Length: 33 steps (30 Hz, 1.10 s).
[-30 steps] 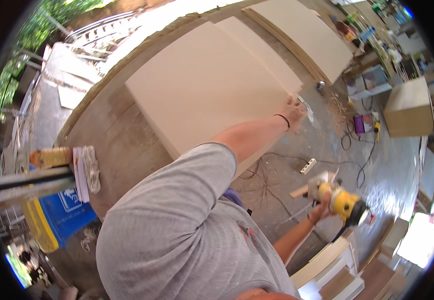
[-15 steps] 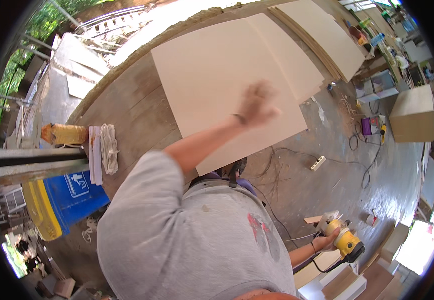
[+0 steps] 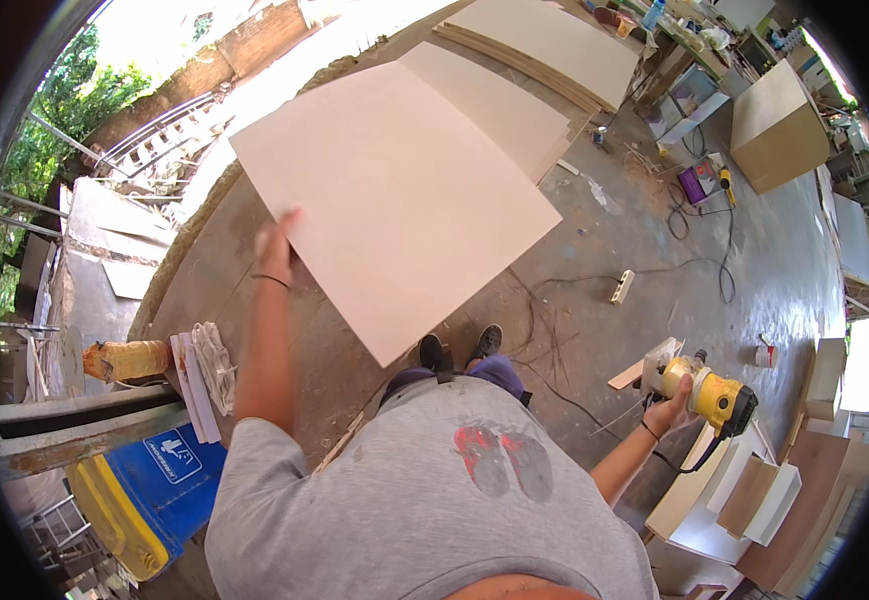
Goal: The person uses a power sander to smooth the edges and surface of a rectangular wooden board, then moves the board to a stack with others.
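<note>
My left hand (image 3: 277, 248) grips the left edge of a large pale board (image 3: 395, 210), fingertips over its top face and the rest hidden beneath. The board stands at an angle over a second pale board (image 3: 485, 115), whose far part shows behind it. Off to the right, my right hand (image 3: 671, 405) is closed round a yellow and black trim router (image 3: 707, 392) with a cloudy, clear-looking guard at its front end. The router is held out away from my body, its dark cord hanging below.
A cord and a white power strip (image 3: 623, 287) lie on the floor right of my feet. A wooden box (image 3: 777, 128) and a purple device (image 3: 700, 184) stand farther right. Stacked boards (image 3: 545, 50) lie at the back. A blue bin (image 3: 170, 475) with a yellow lid is at left.
My left hand has swung from above the board to its left edge and taken hold. The near board has turned and lifted against the one behind. The router stays in my right hand.
</note>
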Available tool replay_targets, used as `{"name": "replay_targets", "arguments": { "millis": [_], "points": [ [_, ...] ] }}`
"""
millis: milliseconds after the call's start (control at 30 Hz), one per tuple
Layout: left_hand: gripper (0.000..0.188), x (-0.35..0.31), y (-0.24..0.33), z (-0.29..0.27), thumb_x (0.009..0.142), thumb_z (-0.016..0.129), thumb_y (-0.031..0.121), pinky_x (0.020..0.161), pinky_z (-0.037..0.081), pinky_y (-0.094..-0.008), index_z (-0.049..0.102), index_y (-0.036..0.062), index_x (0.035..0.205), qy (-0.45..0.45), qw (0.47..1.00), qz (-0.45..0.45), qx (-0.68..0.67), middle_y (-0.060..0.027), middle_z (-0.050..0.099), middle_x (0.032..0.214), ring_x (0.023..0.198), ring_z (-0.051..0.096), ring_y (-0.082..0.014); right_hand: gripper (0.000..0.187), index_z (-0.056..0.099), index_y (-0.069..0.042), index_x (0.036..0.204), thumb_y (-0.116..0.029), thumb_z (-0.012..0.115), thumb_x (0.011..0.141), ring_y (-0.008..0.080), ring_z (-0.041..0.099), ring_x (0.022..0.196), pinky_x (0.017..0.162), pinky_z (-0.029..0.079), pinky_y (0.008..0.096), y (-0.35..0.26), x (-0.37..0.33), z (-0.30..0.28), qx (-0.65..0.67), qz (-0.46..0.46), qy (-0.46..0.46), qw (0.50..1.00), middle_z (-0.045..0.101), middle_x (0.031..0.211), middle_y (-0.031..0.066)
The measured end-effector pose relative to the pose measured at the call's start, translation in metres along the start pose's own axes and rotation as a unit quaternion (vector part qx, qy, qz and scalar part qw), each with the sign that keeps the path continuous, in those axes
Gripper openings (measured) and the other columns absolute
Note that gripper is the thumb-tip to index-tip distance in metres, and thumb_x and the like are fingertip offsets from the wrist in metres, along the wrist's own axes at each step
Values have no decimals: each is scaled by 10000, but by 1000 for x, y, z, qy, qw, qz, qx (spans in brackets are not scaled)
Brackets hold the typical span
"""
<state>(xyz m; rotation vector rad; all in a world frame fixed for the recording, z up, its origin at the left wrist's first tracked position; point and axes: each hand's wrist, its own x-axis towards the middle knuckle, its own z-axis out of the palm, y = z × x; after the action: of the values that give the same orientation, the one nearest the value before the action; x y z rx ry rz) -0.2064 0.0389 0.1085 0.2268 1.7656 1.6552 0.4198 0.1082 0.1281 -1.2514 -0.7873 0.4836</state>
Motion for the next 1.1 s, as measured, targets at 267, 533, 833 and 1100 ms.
{"name": "replay_targets", "arguments": {
  "millis": [267,533,833,1100],
  "points": [
    [387,4,206,90,852,646,236,909,476,-356,539,4,1142,-253,965,71,6,-111,624,1081,998,614,-219,621,486,37,1215,-225,780,736,253,617,973,811,534,383,37,13,-5,50,-20,25,998,574,1168,137],
    [396,2,273,203,748,669,161,889,495,-409,519,-36,1056,-177,969,75,154,-151,591,1013,950,618,-269,607,469,37,1244,-192,749,757,269,610,1002,862,518,393,62,37,-16,92,34,43,994,567,1185,144],
    [282,-5,287,197,692,646,236,614,529,-312,595,24,870,-183,941,124,255,-92,606,745,623,607,-198,655,435,53,1284,-134,754,743,279,584,1068,900,506,409,88,89,-55,66,30,60,996,544,1235,161],
    [306,-36,273,233,682,637,240,594,508,-327,579,10,876,-49,944,143,294,-108,598,756,609,590,-216,666,426,63,1295,-138,755,752,307,582,1076,917,501,426,111,134,-75,63,23,48,997,528,1259,186]
  ]
}}
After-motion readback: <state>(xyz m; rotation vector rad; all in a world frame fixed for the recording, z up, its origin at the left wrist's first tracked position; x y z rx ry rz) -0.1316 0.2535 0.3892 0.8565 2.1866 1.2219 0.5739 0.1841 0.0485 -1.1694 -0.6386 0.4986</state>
